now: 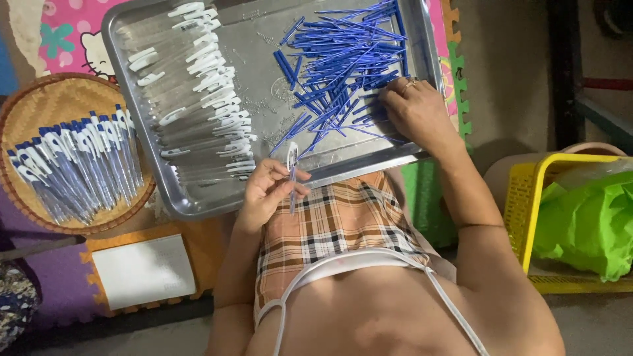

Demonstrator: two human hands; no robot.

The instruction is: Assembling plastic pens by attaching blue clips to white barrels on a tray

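- Your left hand [267, 188] sits just off the near rim of the metal tray [264, 92], fingers pinched shut around one clear pen barrel [292, 173] that stands nearly upright, its white clip end at 12 o'clock and a blue tip below the fingers.
- Your right hand [412, 109] lies palm down inside the tray at its 4 o'clock corner, fingers curled into the edge of the blue refills [343, 59]; you cannot tell whether it has hold of one.
- The refills heap loosely across the tray's 1 to 3 o'clock part; a row of clear barrels with white clips [204, 99] runs down its 9 o'clock side, and a bare strip of metal lies between the two.
- At 9 o'clock of the tray, just beside it, a round woven basket [39, 105] holds finished pens [76, 161] with blue and white ends.
- A flat white rectangular box [142, 270] lies at 7 o'clock on the foam floor mat [66, 33], which is pink with a cartoon print at 11 o'clock.
- At 4 o'clock, well apart from the tray, a yellow crate [527, 198] carries a green plastic bag [587, 224].
- The tray's near rim rests against your checked shorts [336, 221]; open floor shows at 3 o'clock beyond the mat's edge.
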